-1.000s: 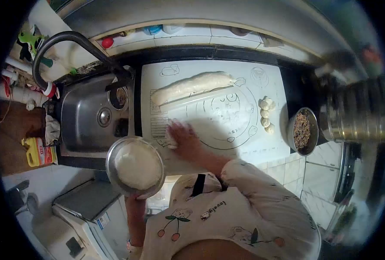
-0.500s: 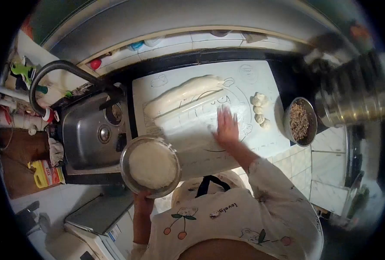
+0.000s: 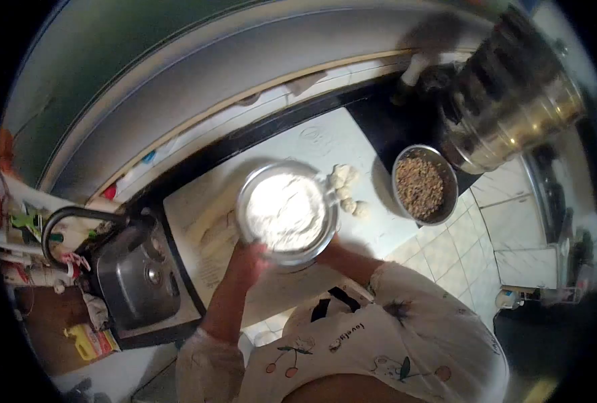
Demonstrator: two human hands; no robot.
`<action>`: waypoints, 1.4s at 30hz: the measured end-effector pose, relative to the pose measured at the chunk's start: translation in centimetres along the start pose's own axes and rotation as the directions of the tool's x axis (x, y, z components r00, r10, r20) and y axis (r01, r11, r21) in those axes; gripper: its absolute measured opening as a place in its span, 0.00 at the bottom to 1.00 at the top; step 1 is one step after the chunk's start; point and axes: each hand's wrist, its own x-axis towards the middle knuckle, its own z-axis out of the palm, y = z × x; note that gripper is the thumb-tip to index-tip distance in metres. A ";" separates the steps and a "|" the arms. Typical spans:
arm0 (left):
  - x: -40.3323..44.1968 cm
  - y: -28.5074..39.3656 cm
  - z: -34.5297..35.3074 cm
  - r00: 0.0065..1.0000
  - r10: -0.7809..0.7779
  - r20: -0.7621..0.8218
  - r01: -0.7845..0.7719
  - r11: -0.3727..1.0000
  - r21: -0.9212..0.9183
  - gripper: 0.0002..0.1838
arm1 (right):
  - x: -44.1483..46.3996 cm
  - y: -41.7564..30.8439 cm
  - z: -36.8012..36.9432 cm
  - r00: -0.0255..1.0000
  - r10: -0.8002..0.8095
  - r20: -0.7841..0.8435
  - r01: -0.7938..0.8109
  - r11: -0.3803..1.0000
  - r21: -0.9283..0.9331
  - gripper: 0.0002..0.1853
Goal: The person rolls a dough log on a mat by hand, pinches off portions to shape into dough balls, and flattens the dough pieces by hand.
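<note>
A metal bowl (image 3: 332, 232) of white flour (image 3: 286, 211) is lifted over the white mat (image 3: 191, 195), close to my view. My left hand (image 3: 250, 254) grips its near-left rim. At the bowl's lower right is my right hand (image 3: 330, 250); the bowl covers its fingers, so I cannot see whether they grip it. Behind and left of the bowl, a long roll of dough (image 3: 212, 225) lies on the mat, blurred and partly hidden. Several small dough pieces (image 3: 345, 181) sit just right of the bowl.
A metal bowl of chopped brown filling (image 3: 419, 187) stands at the mat's right edge. Beyond it rises a tall stack of metal steamers (image 3: 513, 107). On the left are a sink (image 3: 137, 285), a black tap (image 3: 77, 211) and a yellow bottle (image 3: 83, 341).
The flour bowl has moved from the mat's near-left corner up and right over its middle. My right hand has left the mat surface and come to the bowl. My view has turned right.
</note>
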 end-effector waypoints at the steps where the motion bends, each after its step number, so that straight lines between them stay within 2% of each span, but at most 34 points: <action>1: 3.6 1.0 2.7 0.998 -0.067 0.020 0.070 0.966 -0.248 0.29 | 2.5 -4.5 -3.6 0.914 0.211 0.346 -0.105 0.948 -0.301 0.33; 2: 6.7 2.6 5.9 0.992 -0.003 0.126 0.026 0.984 -0.179 0.29 | 5.4 -9.5 -7.2 0.671 0.386 0.633 0.050 0.828 -0.558 0.34; 3: 11.4 1.9 6.8 0.978 -0.067 0.200 0.105 0.977 -0.188 0.27 | 5.7 -8.6 -7.6 0.713 0.326 0.621 0.098 0.830 -0.549 0.36; 5: 18.0 2.9 11.7 0.965 -0.200 0.168 0.229 0.957 -0.177 0.22 | 4.0 -7.1 -6.9 0.783 0.211 0.585 0.182 0.822 -0.539 0.42; 6: 19.8 3.9 14.8 0.972 -0.152 0.179 0.173 0.979 -0.110 0.21 | 4.2 -7.1 -7.1 0.727 0.276 0.629 0.140 0.837 -0.529 0.42; 7: 22.2 4.3 17.4 0.969 -0.221 0.111 0.226 0.974 -0.036 0.18 | 4.6 -7.4 -7.4 0.662 0.334 0.671 0.100 0.848 -0.520 0.43; 8: 24.4 4.3 19.0 0.969 -0.215 0.118 0.222 0.974 -0.050 0.20 | 5.1 -7.4 -7.5 0.590 0.384 0.710 0.061 0.856 -0.513 0.43; 11: 29.6 3.5 21.8 0.974 -0.197 0.115 0.200 0.980 -0.011 0.23 | 5.1 -6.7 -7.6 0.507 0.352 0.787 0.172 0.853 -0.493 0.42; 12: 30.5 3.0 22.4 0.975 -0.196 0.104 0.196 0.981 0.013 0.23 | 5.3 -7.0 -8.1 0.569 0.297 0.767 0.135 0.887 -0.443 0.38; 15: 31.2 2.1 23.2 0.977 -0.154 0.151 0.163 0.985 -0.054 0.24 | 4.2 -5.7 -7.7 0.691 0.199 0.695 0.023 0.955 -0.296 0.34; 17: 31.4 1.4 23.7 0.985 -0.129 0.110 0.133 0.991 -0.027 0.20 | 7.0 -7.8 -9.2 0.586 0.361 0.726 -0.259 0.932 -0.254 0.33; 18: 30.9 1.6 23.7 0.986 -0.124 0.112 0.129 0.991 -0.031 0.24 | 8.0 -8.9 -9.9 0.507 0.429 0.748 -0.394 0.887 -0.242 0.32; 19: 30.0 2.1 23.9 0.986 -0.116 0.116 0.121 0.992 -0.032 0.29 | 7.2 -8.6 -9.7 0.513 0.392 0.764 -0.320 0.913 -0.254 0.32; 22: 26.3 1.1 23.4 0.998 0.014 -0.057 -0.013 1.000 0.024 0.44 | 3.8 -4.7 -7.1 0.541 0.287 0.790 -0.093 0.955 -0.283 0.32; 23: 25.0 -0.6 22.2 0.968 0.216 -0.129 -0.180 0.953 0.243 0.40 | 2.9 -3.5 -6.5 0.552 0.258 0.793 -0.016 0.954 -0.300 0.32; 24: 24.0 -3.1 19.7 0.842 0.535 -0.067 -0.472 0.791 0.389 0.31 | 2.4 -3.0 -6.4 0.562 0.232 0.794 0.062 0.945 -0.320 0.33; 26: 17.1 -2.4 15.5 0.779 0.625 -0.049 -0.381 0.534 0.755 0.21 | 2.9 -3.8 -6.9 0.554 0.248 0.794 0.226 0.874 -0.430 0.37; 27: 14.8 -3.6 12.4 0.681 0.729 -0.077 -0.300 0.373 0.878 0.18 | 3.6 -4.4 -7.2 0.555 0.254 0.792 0.307 0.822 -0.479 0.40; 28: 12.0 -3.9 8.8 0.607 0.794 -0.019 -0.308 0.257 0.916 0.22 | 4.2 -5.1 -7.4 0.601 0.268 0.753 0.251 0.831 -0.496 0.40; 30: 7.8 -3.4 2.9 0.567 0.823 -0.038 -0.016 0.057 0.998 0.30 | 5.2 -6.4 -7.6 0.686 0.302 0.662 0.129 0.845 -0.518 0.39; 31: 6.3 -2.9 0.4 0.619 0.781 -0.086 0.091 0.037 0.995 0.40 | 5.4 -6.8 -7.3 0.703 0.303 0.643 0.125 0.838 -0.532 0.41; 32: 5.4 -2.2 -0.9 0.632 0.753 -0.185 0.255 0.024 0.967 0.42 | 5.9 -7.0 -6.9 0.720 0.305 0.623 0.122 0.828 -0.547 0.42; 34: 5.1 -1.5 -5.3 0.671 0.720 -0.180 0.302 -0.043 0.952 0.42 | 6.6 -6.9 -6.0 0.783 0.258 0.567 0.117 0.833 -0.540 0.46; 37: 6.2 -0.8 -9.2 0.715 0.676 -0.177 0.322 -0.093 0.942 0.38 | 8.0 -5.4 -3.9 0.855 0.043 0.517 0.216 0.877 -0.430 0.45; 38: 6.8 -0.3 -9.8 0.719 0.671 -0.180 0.323 -0.093 0.942 0.37 | 9.5 -7.0 -3.9 0.807 0.118 0.579 0.194 0.872 -0.449 0.39; 40: 7.4 1.2 -9.8 0.725 0.669 -0.163 0.336 -0.137 0.932 0.34 | 11.1 -6.7 -1.5 0.821 0.079 0.566 0.218 0.873 -0.437 0.42; 42: 8.2 2.1 -11.8 0.752 0.654 -0.085 0.258 -0.173 0.951 0.33 | 13.5 -7.1 1.0 0.811 0.072 0.581 0.254 0.851 -0.460 0.42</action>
